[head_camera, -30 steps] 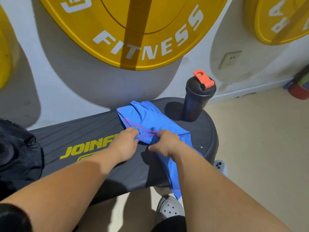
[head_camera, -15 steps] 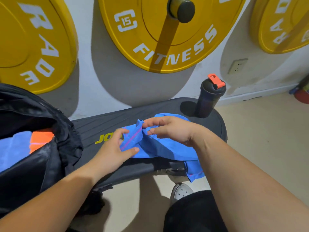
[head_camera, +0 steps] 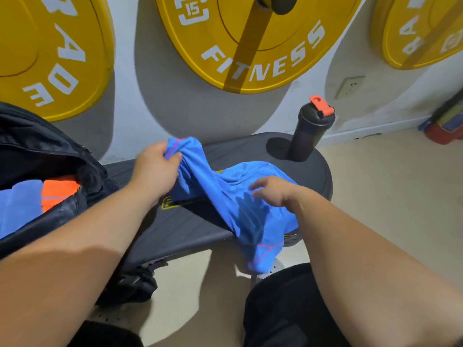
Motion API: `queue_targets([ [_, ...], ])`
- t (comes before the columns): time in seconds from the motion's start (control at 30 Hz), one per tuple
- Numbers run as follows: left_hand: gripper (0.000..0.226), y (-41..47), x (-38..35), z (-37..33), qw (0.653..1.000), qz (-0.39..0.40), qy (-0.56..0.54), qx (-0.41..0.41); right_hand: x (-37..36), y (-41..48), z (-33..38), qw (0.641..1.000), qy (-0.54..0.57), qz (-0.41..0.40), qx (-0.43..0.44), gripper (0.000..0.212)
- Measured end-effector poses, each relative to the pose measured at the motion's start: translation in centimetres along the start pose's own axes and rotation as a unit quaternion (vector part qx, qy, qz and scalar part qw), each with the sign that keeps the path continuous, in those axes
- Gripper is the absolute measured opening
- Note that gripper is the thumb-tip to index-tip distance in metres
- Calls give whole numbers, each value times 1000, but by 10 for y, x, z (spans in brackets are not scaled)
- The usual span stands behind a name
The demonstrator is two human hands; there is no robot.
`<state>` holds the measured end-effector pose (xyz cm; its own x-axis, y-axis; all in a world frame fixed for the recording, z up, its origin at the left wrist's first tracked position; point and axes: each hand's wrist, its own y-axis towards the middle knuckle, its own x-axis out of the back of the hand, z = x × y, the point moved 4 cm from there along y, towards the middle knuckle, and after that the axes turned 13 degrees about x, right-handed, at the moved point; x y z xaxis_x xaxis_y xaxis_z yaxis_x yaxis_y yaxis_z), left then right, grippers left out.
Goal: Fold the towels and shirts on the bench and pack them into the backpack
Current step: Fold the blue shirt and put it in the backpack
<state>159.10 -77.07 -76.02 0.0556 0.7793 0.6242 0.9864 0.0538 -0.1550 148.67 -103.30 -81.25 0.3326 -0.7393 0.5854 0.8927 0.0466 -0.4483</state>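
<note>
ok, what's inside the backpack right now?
The open black backpack holds a folded blue towel with a folded orange cloth beside it. Anything deeper or under them is hidden by the backpack's flap and front wall.

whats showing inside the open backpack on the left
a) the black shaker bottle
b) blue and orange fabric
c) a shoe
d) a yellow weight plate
b: through the open top of the backpack a blue cloth and an orange cloth lie side by side, while the shaker bottle stands out on the bench.
</note>
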Motion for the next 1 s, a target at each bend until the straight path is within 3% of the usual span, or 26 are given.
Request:
queue_targets([
  [0.13,19,35,-3,8,979,3,202,19,3,5,-45,991,-70,22,-109,60],
  [0.27,63,37,-40,41,933,81,345,66,11,19,-80,967,-163,6,-193,64],
  [0.33,77,27,-68,49,920,111,375,35,14,16,-80,960,-187,28,-207,56],
  [0.47,80,-5,-131,49,876,214,425,-79,13,25,-90,944,-214,47,-248,47],
  [0.53,82,-17,-157,52,844,266,454,-99,12,28,-100,934,-207,34,-290,55],
  [0.6,82,-26,-174,58,819,304,478,-90,14,30,-105,944,-179,13,-278,50],
  [0.87,71,-32,-178,59,843,269,457,-91,22,18,-122,958,-139,-50,-245,14],
  [1.0,71,-38,-168,42,890,262,361,-98,28,18,-112,974,-46,-107,-193,6],
])
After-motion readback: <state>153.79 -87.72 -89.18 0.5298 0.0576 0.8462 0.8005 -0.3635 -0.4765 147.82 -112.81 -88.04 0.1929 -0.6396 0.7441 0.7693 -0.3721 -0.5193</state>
